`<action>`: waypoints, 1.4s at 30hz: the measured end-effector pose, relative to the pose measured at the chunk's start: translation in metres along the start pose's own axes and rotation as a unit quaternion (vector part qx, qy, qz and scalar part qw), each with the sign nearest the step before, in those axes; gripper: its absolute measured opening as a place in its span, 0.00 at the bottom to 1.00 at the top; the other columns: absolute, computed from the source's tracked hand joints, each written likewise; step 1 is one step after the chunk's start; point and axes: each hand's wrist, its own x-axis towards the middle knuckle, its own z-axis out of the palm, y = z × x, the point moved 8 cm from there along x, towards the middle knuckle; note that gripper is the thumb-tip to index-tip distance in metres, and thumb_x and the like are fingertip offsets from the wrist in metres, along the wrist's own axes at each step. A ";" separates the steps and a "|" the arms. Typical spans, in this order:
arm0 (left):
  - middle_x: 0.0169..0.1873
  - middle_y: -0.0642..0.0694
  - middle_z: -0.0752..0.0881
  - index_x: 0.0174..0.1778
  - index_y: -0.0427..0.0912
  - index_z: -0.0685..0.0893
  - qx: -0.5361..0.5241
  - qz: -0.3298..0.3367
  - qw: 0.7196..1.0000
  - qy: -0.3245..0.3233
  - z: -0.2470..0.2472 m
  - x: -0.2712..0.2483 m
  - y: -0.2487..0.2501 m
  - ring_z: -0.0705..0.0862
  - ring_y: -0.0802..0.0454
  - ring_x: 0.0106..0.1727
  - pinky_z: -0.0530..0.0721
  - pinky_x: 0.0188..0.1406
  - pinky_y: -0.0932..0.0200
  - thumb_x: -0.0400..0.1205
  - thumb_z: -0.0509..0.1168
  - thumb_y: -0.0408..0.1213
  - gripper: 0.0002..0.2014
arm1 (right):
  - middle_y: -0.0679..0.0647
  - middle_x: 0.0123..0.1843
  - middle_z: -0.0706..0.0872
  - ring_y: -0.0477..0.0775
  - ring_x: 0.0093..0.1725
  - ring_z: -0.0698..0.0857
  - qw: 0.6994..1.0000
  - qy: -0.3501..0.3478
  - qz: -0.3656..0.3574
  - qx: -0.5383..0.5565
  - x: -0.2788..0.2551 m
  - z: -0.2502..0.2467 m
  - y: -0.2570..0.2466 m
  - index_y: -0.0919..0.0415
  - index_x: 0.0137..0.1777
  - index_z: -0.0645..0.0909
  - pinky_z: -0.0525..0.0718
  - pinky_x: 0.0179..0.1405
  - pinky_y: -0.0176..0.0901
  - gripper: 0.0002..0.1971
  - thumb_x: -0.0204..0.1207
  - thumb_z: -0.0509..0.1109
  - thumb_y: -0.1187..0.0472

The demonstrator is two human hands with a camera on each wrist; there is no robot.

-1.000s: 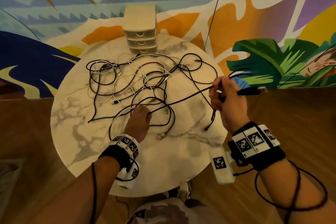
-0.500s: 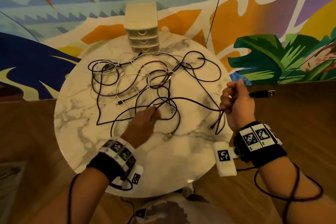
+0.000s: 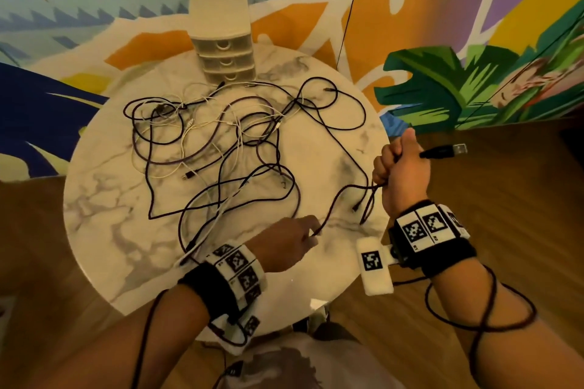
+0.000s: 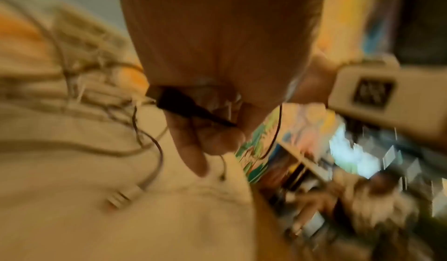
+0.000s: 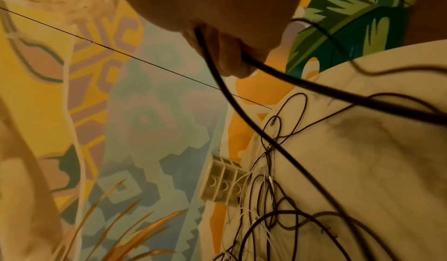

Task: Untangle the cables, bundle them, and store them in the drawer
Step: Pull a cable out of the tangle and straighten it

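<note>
A tangle of dark and white cables (image 3: 221, 142) sprawls over the round marble table (image 3: 101, 230). My right hand (image 3: 399, 167) is a fist at the table's right edge, gripping a dark cable (image 5: 278, 68) whose USB plug (image 3: 448, 150) sticks out to the right; loops hang below the fist. My left hand (image 3: 290, 241) is near the front of the table and pinches the same dark cable (image 3: 335, 202) at its fingertips (image 3: 311, 229). The left wrist view is blurred and shows a dark cable (image 4: 188, 106) against the fingers. A small cream drawer unit (image 3: 224, 44) stands at the table's far edge, drawers closed.
A white cable with its plug (image 4: 123, 196) lies near my left wrist. A painted wall (image 3: 474, 41) rises behind the table, wooden floor (image 3: 505, 215) to the right. A thin black line (image 3: 347, 9) hangs down at the back.
My left hand has slid right and toward me along the dark cable, pulling a stretch free of the tangle. My right hand stayed at the table's edge, its fist closed.
</note>
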 end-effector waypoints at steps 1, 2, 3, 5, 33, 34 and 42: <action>0.35 0.45 0.81 0.61 0.43 0.75 -0.092 -0.001 0.996 -0.013 0.005 0.004 0.007 0.81 0.49 0.34 0.82 0.29 0.54 0.86 0.56 0.38 0.09 | 0.45 0.18 0.58 0.46 0.16 0.53 1.000 -0.001 0.001 0.004 0.001 -0.003 0.000 0.54 0.27 0.61 0.53 0.17 0.30 0.23 0.87 0.51 0.50; 0.34 0.47 0.80 0.59 0.42 0.75 -0.153 -0.007 0.988 -0.025 0.011 0.009 0.010 0.79 0.53 0.30 0.81 0.25 0.57 0.85 0.57 0.36 0.08 | 0.46 0.18 0.57 0.46 0.17 0.53 1.000 -0.002 0.002 0.008 0.001 -0.007 -0.002 0.54 0.28 0.61 0.53 0.17 0.30 0.23 0.87 0.51 0.49; 0.35 0.47 0.80 0.58 0.41 0.75 -0.194 -0.016 0.980 -0.036 0.016 0.016 0.011 0.78 0.56 0.28 0.80 0.25 0.59 0.85 0.57 0.32 0.08 | 0.46 0.18 0.57 0.46 0.17 0.53 1.000 -0.002 0.001 0.010 0.003 -0.013 -0.005 0.54 0.28 0.60 0.53 0.17 0.30 0.23 0.87 0.51 0.49; 0.39 0.44 0.81 0.56 0.40 0.72 -0.269 -0.040 0.962 -0.037 0.020 0.028 0.009 0.79 0.54 0.28 0.81 0.30 0.59 0.83 0.58 0.27 0.08 | 0.46 0.18 0.57 0.46 0.17 0.52 1.000 -0.007 0.005 0.016 0.005 -0.020 -0.009 0.53 0.28 0.60 0.52 0.18 0.30 0.23 0.86 0.51 0.48; 0.50 0.40 0.86 0.58 0.40 0.77 0.334 -0.005 0.942 -0.025 0.125 0.114 0.186 0.85 0.39 0.51 0.75 0.41 0.51 0.87 0.50 0.45 0.15 | 0.52 0.24 0.60 0.45 0.20 0.57 0.987 -0.004 -0.079 -0.143 0.045 -0.170 -0.086 0.63 0.29 0.64 0.58 0.16 0.35 0.22 0.85 0.53 0.54; 0.49 0.40 0.87 0.60 0.42 0.73 0.317 0.008 0.948 -0.013 0.127 0.112 0.187 0.85 0.38 0.49 0.73 0.39 0.51 0.87 0.48 0.49 0.16 | 0.52 0.24 0.60 0.45 0.19 0.57 0.988 0.013 -0.073 -0.139 0.051 -0.180 -0.094 0.61 0.27 0.63 0.58 0.15 0.35 0.23 0.85 0.52 0.54; 0.55 0.40 0.83 0.65 0.45 0.66 0.311 0.062 0.943 -0.099 0.161 0.115 0.193 0.84 0.40 0.51 0.79 0.46 0.44 0.88 0.43 0.52 0.18 | 0.49 0.22 0.61 0.47 0.19 0.57 0.998 0.026 -0.026 -0.060 0.075 -0.200 -0.094 0.52 0.26 0.61 0.56 0.14 0.37 0.23 0.85 0.53 0.51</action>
